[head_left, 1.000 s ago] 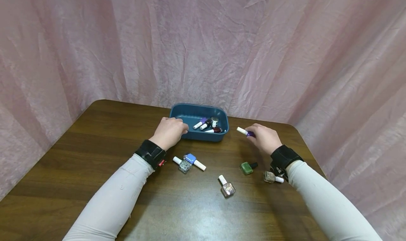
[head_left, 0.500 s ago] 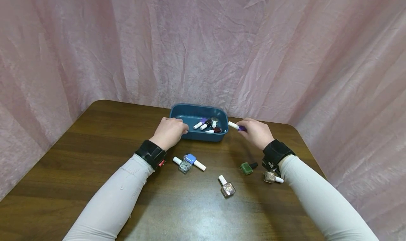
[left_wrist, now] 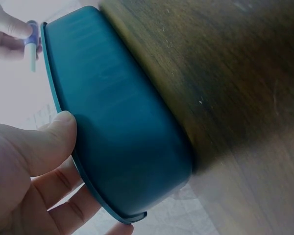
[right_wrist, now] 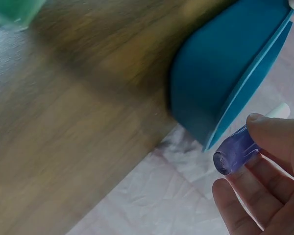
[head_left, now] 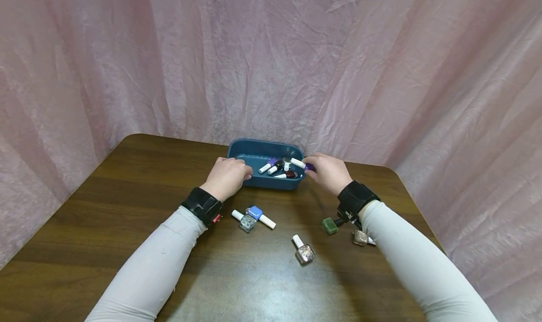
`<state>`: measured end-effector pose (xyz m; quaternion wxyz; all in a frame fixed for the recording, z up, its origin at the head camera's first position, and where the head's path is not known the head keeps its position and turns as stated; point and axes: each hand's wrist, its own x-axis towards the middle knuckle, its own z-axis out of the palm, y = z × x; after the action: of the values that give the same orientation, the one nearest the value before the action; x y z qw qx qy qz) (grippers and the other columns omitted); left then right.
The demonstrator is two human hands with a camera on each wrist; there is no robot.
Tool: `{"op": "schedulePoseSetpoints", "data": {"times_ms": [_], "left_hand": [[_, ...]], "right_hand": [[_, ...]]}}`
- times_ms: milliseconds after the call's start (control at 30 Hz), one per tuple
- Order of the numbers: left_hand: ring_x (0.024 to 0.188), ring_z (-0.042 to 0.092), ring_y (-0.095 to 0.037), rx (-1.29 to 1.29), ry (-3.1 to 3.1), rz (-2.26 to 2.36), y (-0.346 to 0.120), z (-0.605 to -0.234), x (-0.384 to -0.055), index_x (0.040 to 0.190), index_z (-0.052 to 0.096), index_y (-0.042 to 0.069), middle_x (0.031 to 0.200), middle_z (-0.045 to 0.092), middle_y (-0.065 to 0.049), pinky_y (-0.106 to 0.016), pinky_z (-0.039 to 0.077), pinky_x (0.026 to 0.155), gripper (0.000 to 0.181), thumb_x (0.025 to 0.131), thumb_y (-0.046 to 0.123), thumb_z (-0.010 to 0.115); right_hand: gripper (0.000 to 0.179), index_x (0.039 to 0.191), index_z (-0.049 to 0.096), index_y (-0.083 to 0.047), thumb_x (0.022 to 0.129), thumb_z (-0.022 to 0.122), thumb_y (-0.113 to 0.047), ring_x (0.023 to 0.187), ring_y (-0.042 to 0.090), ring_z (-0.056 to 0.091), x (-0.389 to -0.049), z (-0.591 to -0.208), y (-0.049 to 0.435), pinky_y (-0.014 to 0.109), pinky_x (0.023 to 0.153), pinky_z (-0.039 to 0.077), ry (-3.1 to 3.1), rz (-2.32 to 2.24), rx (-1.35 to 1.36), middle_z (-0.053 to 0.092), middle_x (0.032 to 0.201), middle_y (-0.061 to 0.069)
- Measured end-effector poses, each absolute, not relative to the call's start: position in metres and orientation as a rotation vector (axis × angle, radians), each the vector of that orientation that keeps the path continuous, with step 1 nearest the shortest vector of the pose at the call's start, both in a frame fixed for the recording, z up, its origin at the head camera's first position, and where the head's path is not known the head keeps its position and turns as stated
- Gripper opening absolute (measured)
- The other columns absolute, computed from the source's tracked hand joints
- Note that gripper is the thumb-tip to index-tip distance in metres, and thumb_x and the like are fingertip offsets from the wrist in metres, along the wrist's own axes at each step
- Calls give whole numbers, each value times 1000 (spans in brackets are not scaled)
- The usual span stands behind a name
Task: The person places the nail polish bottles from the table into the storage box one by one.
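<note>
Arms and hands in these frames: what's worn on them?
Left sleeve and right sleeve: pale grey, plain, close-fitting. Left wristband and right wristband: wide, black; a small red piece shows by the left one. Left hand and right hand: no gloves.

A pink curtain [head_left: 271, 68] hangs behind the wooden table [head_left: 127, 195].

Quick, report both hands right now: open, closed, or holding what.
Left hand: closed, gripping the near rim of the blue bin.
Right hand: closed, pinching a white-capped purple bottle.
</note>
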<state>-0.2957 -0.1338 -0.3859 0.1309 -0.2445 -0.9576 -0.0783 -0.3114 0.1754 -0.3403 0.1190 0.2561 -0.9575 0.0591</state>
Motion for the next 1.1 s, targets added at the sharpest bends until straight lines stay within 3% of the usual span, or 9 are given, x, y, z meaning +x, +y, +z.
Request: {"op": "schedulePoseSetpoints", "data": {"times_ms": [233,500,833,1100], "left_hand": [[96,74,-29,-725,-2755,-223,-136,-388,-297,105,88,20,98,79,-2,-58,54,90,10,105,19,77],[97,74,-29,-719,-2768,-218,-136,-388,-298,106,88,21,99,80,-2,-58,54,91,11,105,19,77],[95,74,-29,-722,-2749,-215,-137,-388,-297,104,88,21,96,79,-2,-58,54,90,10,104,19,78],[96,74,-29,-718,-2758,-198,-135,-387,-297,104,88,21,97,79,-2,-58,54,91,10,105,21,77]], "right_hand": [[29,129,80,-9,102,82,-16,101,25,75,-314,-337,154,49,85,61,-2797,121,789,77,115,8],[27,130,81,-10,104,80,-17,105,24,76,-317,-338,134,47,87,61,-2806,92,828,78,123,8],[29,132,80,-10,104,80,-18,98,22,74,-323,-343,115,44,84,61,-2836,78,851,78,119,8],[31,135,80,-12,104,80,-19,108,25,76,-329,-350,103,46,88,62,-2896,70,845,79,125,9]]}}
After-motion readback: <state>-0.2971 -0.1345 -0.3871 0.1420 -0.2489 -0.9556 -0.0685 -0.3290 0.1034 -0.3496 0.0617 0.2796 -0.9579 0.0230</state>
